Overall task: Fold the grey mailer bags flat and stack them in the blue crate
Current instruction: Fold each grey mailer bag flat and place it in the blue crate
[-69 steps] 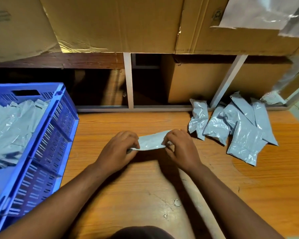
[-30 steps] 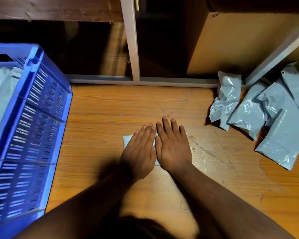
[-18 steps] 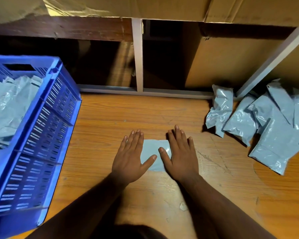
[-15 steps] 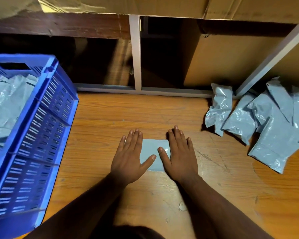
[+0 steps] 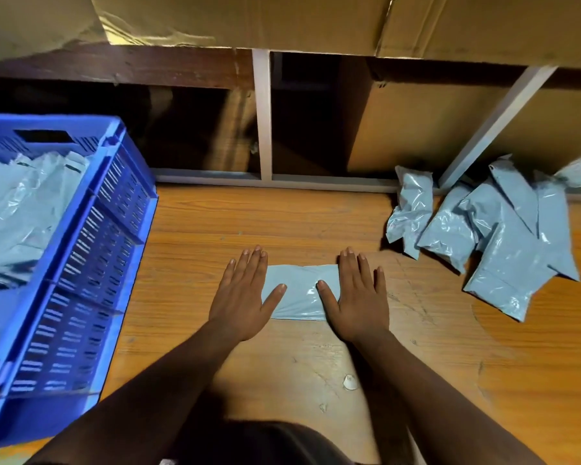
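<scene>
Folded mailer bag [image 5: 299,292] pressed flat on table [image 5: 416,364] under left hand [image 5: 244,297] and right hand [image 5: 358,298], fingers straight, spread wide.

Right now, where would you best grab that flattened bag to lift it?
Probably the folded mailer bag's left short edge, nearest the blue crate. It lies flat under the open left hand and right hand, so slide fingers under and pinch.

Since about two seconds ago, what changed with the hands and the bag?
The folded mailer bag, then pinched up between both hands, now lies on the table. The left hand and right hand, side by side a second ago, have slid apart with fingers flat, smoothing it. The blue crate and the unfolded pile stayed put.
</scene>
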A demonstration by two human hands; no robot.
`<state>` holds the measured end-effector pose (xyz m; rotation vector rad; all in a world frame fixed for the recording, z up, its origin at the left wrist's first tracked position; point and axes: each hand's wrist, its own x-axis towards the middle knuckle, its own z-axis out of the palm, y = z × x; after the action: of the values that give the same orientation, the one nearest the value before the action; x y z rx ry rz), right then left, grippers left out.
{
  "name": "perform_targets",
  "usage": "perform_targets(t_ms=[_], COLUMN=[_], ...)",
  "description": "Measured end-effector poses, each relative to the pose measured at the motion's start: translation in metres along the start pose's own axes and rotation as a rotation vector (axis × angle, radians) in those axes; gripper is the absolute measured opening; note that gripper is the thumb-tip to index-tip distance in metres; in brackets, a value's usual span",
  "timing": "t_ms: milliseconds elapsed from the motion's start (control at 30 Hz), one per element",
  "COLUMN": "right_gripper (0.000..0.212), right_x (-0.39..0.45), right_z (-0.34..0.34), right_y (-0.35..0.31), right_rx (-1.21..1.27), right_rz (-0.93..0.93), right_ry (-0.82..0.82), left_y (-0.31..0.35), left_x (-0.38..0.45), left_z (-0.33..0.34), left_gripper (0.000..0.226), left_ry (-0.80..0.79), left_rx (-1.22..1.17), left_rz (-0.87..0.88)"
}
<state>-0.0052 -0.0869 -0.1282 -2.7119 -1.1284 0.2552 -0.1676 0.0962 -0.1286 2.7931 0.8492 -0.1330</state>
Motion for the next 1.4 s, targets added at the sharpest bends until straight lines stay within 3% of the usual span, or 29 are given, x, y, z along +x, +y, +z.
perform_targets(t_ms=[133,233,333,433,533,767,933,1100,1300,1400], right_gripper=[0.084,0.072,0.058,0.054,0.054,0.055,0.055,0.064,0.066,0.059], right_x=[0.005,0.015,0.028,0.035,0.035,0.043,0.044,0.029,0.027,0.014], right_z=[-0.008,-0.025,-0.025,-0.009,0.002,0.009,0.008,0.002,-0.003,-0.011], right_y=[-0.003,-0.007,-0.025,-0.041,-0.043,-0.046,-0.04,-0.012,-0.015,0.001], right_rx=[0.081,0.149,0.087,0.069,0.042,-0.071,0.027,0.069,0.146,0.181], right_rz=[-0.009,-0.03,-0.155,-0.216,-0.181,-0.154,-0.173,-0.104,-0.102,-0.208], right_ry=[-0.058,0.031,0.075,0.011,0.029,0.034,0.008,0.013,-0.015,-0.056], left_y=[0.0,0.01,0.031,0.045,0.044,0.049,0.048,0.03,0.028,0.013], left_x=[0.0,0.003,0.013,0.022,0.023,0.029,0.03,0.024,0.02,0.008], left_z=[-0.002,-0.015,-0.023,-0.011,0.004,0.007,0.003,0.003,-0.001,0.001], left_gripper=[0.098,0.093,0.078,0.079,0.082,0.063,0.071,0.08,0.088,0.077], left_ry=[-0.004,0.067,0.134,0.103,0.093,0.091,0.048,0.016,0.019,0.072], left_rx=[-0.037,-0.105,-0.14,-0.15,-0.106,0.032,0.005,0.066,0.023,-0.134], left_rz=[-0.006,-0.05,0.053,0.146,0.129,0.085,0.082,-0.051,-0.039,0.032])
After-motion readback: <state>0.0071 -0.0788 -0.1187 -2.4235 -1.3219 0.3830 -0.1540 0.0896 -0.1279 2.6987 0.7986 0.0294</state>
